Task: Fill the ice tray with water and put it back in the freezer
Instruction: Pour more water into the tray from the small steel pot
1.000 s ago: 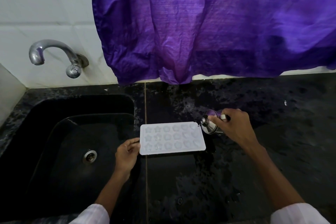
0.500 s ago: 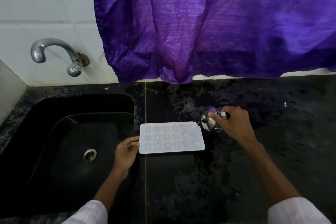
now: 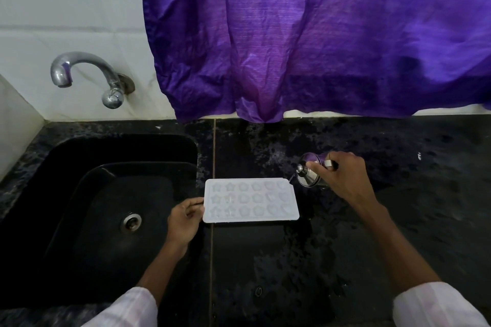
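Black stone counter (image 3: 265, 260): white rectangular ice tray (image 3: 249, 200), long axis left-right; our left hand (image 3: 183, 219) pinches its left edge, right hand (image 3: 342, 180) grips small steel jug (image 3: 309, 176) at upper-right corner.

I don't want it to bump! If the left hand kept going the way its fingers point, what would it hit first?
The ice tray: the left hand holds its left edge, fingers pointing right across it.
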`<state>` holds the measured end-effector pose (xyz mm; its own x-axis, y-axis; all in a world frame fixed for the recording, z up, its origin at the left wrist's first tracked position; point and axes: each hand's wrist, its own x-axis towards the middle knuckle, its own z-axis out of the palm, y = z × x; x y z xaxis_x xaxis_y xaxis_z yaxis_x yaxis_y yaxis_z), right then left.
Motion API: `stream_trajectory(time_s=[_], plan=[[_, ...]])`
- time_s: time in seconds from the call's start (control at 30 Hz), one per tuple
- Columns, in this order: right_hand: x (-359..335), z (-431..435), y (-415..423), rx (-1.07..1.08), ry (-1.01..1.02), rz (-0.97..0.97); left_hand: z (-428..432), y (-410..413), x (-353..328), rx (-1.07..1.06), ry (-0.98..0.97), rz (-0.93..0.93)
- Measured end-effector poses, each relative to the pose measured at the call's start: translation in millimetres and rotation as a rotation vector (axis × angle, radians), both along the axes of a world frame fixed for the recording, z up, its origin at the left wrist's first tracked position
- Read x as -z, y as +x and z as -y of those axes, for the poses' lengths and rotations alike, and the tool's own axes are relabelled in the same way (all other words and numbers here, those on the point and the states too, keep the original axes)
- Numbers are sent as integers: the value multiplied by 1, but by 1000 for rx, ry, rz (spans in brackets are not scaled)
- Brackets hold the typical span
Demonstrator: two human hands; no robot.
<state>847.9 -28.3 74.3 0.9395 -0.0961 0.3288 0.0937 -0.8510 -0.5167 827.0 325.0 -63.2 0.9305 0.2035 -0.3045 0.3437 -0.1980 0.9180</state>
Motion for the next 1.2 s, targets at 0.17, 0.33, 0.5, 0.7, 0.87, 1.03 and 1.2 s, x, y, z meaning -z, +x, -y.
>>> stream_trajectory(time_s=[0.17, 0.33, 0.5, 0.7, 0.87, 1.03, 1.2], plan=[[-2, 1, 4, -2, -19, 15, 1, -1, 0, -9, 2, 8], [-3, 2, 8, -20, -43, 26, 1, -1, 0, -8, 9, 9], [-6, 1, 10, -38, -55, 38, 3, -3, -3, -11, 23, 22], [-8, 0, 12, -63, -52, 40, 3, -3, -2, -16, 15, 20], [-7, 1, 15, -68, -32, 28, 3, -2, 0, -22, -1, 9], [2, 5, 14, 88, 198, -110, 3, -3, -1, -32, -21, 2], [23, 9, 19, 172, 645, -282, 2, -3, 0, -30, -39, -6]])
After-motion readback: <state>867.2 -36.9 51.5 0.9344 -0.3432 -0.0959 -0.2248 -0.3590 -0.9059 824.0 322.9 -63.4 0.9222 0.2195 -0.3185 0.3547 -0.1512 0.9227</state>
